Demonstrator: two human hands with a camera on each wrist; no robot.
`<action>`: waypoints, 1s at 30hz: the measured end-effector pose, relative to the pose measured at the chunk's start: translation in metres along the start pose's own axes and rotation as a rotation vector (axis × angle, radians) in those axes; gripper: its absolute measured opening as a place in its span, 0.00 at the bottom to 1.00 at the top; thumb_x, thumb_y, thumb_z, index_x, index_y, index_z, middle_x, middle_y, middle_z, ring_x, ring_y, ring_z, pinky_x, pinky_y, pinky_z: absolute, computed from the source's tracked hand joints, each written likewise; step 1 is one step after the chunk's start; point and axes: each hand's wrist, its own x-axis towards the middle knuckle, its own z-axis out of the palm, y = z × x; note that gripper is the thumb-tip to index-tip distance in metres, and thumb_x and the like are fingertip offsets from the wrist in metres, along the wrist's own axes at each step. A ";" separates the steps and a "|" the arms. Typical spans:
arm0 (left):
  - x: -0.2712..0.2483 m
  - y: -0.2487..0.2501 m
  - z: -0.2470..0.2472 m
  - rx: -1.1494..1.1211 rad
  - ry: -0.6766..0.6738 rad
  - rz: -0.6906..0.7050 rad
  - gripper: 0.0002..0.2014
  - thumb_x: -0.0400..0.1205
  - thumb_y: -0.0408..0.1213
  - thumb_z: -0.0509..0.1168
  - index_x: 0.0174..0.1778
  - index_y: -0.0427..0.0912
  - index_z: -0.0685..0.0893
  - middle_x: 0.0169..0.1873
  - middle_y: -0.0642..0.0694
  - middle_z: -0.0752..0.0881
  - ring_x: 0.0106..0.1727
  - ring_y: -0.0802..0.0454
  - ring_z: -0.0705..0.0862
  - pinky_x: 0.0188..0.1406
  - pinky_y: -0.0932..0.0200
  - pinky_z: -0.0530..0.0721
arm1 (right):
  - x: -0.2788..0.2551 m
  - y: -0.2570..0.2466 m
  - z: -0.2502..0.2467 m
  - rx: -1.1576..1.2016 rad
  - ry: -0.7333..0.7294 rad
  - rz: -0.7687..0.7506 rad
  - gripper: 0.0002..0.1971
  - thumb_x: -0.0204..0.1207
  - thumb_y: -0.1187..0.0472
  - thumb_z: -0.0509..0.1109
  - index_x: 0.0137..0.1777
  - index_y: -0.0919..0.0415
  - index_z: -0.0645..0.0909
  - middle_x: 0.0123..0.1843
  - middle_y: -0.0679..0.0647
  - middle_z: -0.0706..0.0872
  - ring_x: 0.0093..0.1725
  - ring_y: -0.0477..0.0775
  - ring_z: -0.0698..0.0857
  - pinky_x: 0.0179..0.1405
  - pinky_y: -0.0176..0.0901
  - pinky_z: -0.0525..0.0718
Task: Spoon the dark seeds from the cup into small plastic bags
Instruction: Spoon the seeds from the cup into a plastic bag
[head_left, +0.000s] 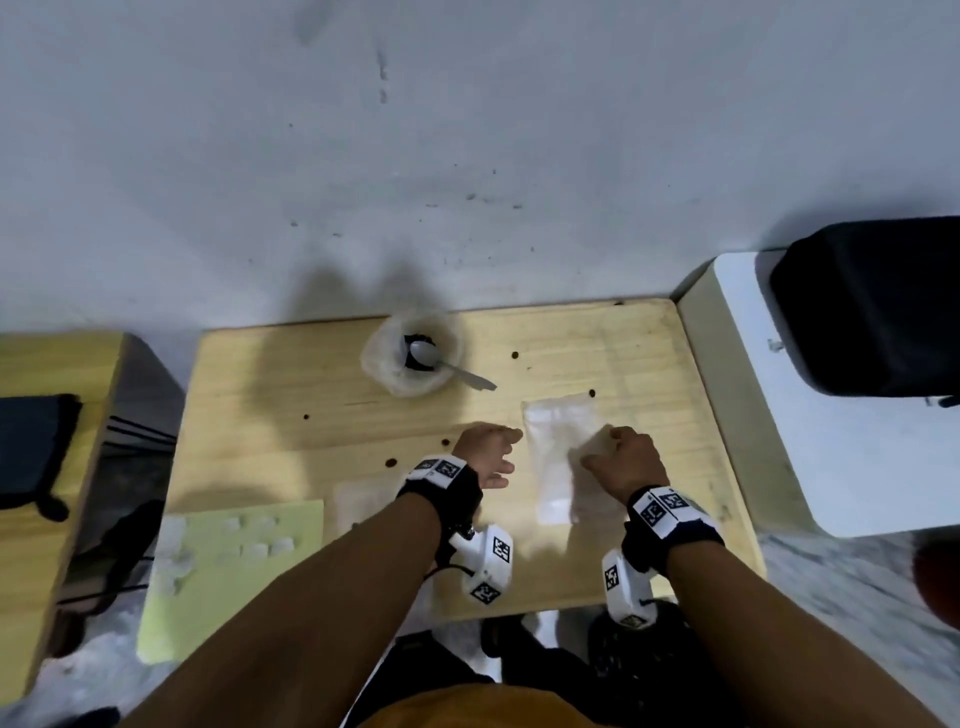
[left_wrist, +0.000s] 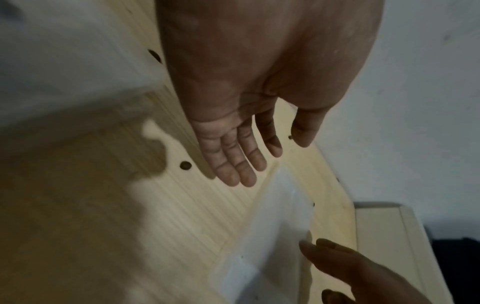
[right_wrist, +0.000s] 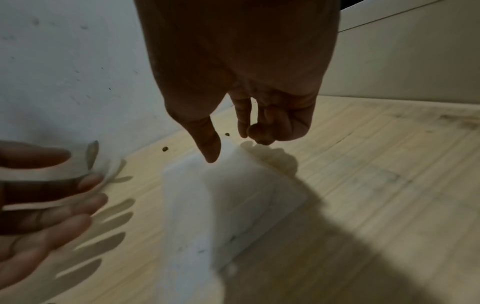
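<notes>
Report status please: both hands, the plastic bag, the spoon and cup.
Left hand open, beside the plastic bag. Right hand fingers curled, over the bag's right edge; grip unclear. Spoon in the cup, untouched. Stray seeds on the table.

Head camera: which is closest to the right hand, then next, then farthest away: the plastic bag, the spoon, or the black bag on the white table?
From the right hand:
1. Plastic bag: right at the hand, flat on the wooden table, fingers at its right edge.
2. Spoon: farther back and to the left, its bowl resting in the cup.
3. Black bag: far right, on the white table.
</notes>
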 end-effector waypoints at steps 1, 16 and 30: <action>0.004 0.001 0.008 0.035 0.024 0.014 0.07 0.82 0.39 0.67 0.52 0.41 0.80 0.39 0.45 0.78 0.35 0.48 0.78 0.37 0.56 0.77 | 0.001 0.001 -0.001 -0.022 -0.007 -0.009 0.36 0.71 0.45 0.77 0.76 0.60 0.73 0.72 0.62 0.78 0.69 0.66 0.80 0.67 0.57 0.81; 0.026 -0.004 0.041 0.064 0.119 0.041 0.01 0.78 0.36 0.72 0.43 0.46 0.87 0.62 0.38 0.85 0.44 0.44 0.82 0.33 0.62 0.75 | 0.014 0.008 -0.002 0.387 0.076 -0.008 0.14 0.66 0.60 0.83 0.46 0.57 0.82 0.43 0.48 0.85 0.47 0.55 0.84 0.47 0.39 0.75; 0.015 -0.002 0.045 0.080 0.130 0.363 0.10 0.77 0.28 0.68 0.35 0.48 0.85 0.41 0.46 0.85 0.36 0.56 0.86 0.34 0.63 0.83 | -0.004 0.009 -0.027 0.768 0.069 -0.154 0.06 0.71 0.73 0.78 0.39 0.62 0.88 0.30 0.48 0.84 0.29 0.39 0.81 0.39 0.34 0.79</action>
